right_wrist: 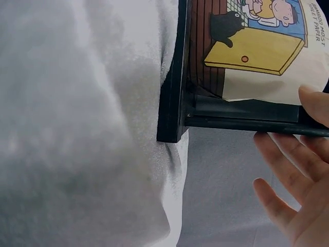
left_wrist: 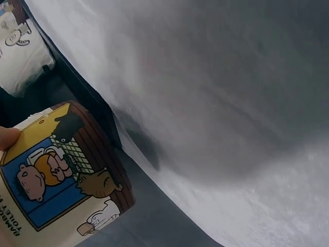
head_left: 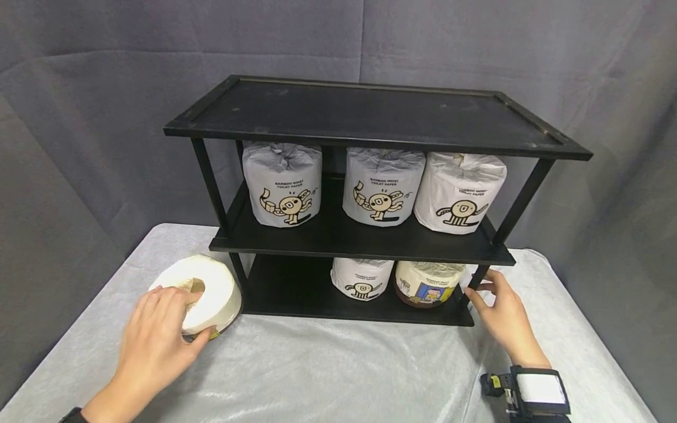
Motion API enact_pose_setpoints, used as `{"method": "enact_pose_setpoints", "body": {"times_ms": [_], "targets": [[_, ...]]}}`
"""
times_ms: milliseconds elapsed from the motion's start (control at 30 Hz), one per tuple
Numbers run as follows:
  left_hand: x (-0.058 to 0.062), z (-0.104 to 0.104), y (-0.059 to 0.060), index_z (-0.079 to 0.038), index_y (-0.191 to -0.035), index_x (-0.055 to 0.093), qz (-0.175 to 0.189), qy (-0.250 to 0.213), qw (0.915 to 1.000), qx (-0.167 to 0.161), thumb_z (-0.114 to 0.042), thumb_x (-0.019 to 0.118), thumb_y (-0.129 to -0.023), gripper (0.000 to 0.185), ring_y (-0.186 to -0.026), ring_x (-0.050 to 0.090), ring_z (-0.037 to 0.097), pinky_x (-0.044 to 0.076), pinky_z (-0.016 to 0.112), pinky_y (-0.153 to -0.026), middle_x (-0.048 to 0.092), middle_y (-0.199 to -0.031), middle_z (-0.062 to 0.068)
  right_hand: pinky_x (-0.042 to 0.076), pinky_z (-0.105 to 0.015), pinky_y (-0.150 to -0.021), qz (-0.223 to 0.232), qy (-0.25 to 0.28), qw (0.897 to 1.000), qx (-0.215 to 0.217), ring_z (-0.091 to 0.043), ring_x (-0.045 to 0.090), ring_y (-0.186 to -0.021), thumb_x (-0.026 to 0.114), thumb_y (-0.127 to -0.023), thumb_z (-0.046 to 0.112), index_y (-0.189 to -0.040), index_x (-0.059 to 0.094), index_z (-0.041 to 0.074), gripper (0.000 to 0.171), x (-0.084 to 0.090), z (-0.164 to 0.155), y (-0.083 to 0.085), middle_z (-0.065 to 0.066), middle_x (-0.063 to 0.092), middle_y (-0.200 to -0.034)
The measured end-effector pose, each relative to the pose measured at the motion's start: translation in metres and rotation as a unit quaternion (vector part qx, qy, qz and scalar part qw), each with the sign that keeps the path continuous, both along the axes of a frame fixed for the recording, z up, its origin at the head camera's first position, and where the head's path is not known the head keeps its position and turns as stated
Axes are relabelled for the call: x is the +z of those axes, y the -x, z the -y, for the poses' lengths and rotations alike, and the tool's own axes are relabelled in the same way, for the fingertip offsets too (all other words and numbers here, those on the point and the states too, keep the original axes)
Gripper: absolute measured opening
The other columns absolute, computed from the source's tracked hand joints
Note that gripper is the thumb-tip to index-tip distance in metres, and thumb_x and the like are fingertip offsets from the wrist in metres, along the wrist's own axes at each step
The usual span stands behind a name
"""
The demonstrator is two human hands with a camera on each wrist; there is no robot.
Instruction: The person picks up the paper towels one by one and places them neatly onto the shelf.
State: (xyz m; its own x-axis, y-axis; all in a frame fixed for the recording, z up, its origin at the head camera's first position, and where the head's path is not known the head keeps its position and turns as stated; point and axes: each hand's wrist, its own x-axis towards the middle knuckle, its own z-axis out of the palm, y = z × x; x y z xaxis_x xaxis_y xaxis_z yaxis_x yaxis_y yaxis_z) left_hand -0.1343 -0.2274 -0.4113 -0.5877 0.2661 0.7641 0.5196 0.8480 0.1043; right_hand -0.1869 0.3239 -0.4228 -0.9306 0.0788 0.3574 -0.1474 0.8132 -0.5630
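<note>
My left hand [head_left: 156,338] holds a toilet paper roll [head_left: 219,294] at the rack's left end, fingers reaching into its core hole and thumb against its side. In the left wrist view the roll's wrapper [left_wrist: 56,175] shows a cartoon figure, cats and a yellow door. At the other end, my right hand [head_left: 502,317] grips the lower front post [right_wrist: 241,122] of the black rack [head_left: 370,117], thumb on one side and fingers on the other. Just inside that post stands a cartoon-wrapped roll [head_left: 429,285] on the bottom shelf.
Three white-wrapped rolls stand on the middle shelf: a left one [head_left: 288,194], a middle one [head_left: 382,188] and a right one [head_left: 460,194]. Another white roll [head_left: 362,279] sits on the bottom shelf. A pale cloth [head_left: 317,370] covers the table; grey curtains [head_left: 423,41] hang behind.
</note>
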Motion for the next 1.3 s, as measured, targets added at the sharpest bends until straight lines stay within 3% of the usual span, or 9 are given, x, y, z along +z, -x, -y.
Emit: {"method": "enact_pose_setpoints", "body": {"times_ms": [533, 767, 1000, 1300], "targets": [[-0.006, -0.024, -0.005, 0.0, -0.104, 0.061, -0.003, 0.025, 0.9984, -0.05, -0.022, 0.076, -0.057, 0.055, -0.09, 0.056, 0.036, 0.038, 0.044, -0.09, 0.061, -0.096, 0.01, 0.042, -0.062, -0.085, 0.007, -0.003, 1.0, -0.007, -0.047, 0.06, -0.106, 0.068, -0.095, 0.017, -0.129, 0.048, -0.003, 0.044, 0.001, 0.0, 0.0, -0.028, 0.065, -0.109], [-0.008, -0.036, -0.001, -0.001, -0.103, 0.06, 0.025, 0.032, 0.997, -0.065, -0.02, 0.079, -0.059, 0.051, -0.093, 0.055, 0.034, 0.037, 0.04, -0.095, 0.059, -0.096, 0.01, 0.042, -0.061, -0.084, 0.004, -0.003, 1.0, -0.007, -0.047, 0.059, -0.106, 0.068, -0.095, 0.017, -0.129, 0.048, -0.003, 0.045, 0.001, 0.0, 0.0, -0.028, 0.066, -0.107], [-0.009, -0.048, 0.009, -0.004, -0.105, 0.063, -0.016, 0.023, 0.9953, -0.092, -0.016, 0.085, -0.052, 0.059, -0.094, 0.058, 0.032, 0.041, 0.041, -0.091, 0.061, -0.099, 0.007, 0.042, -0.062, -0.085, 0.012, -0.003, 1.0, -0.006, -0.048, 0.059, -0.108, 0.068, -0.095, 0.019, -0.13, 0.047, -0.003, 0.046, 0.0, 0.002, 0.0, -0.029, 0.065, -0.109], [-0.001, -0.067, 0.017, -0.007, -0.109, 0.063, 0.017, 0.025, 0.9957, -0.087, -0.016, 0.087, -0.057, 0.058, -0.101, 0.057, 0.031, 0.04, 0.04, -0.097, 0.061, -0.103, 0.005, 0.042, -0.062, -0.084, 0.011, -0.007, 1.0, -0.01, -0.047, 0.06, -0.106, 0.068, -0.095, 0.019, -0.131, 0.046, -0.004, 0.048, 0.0, 0.001, 0.0, -0.029, 0.064, -0.111]]}}
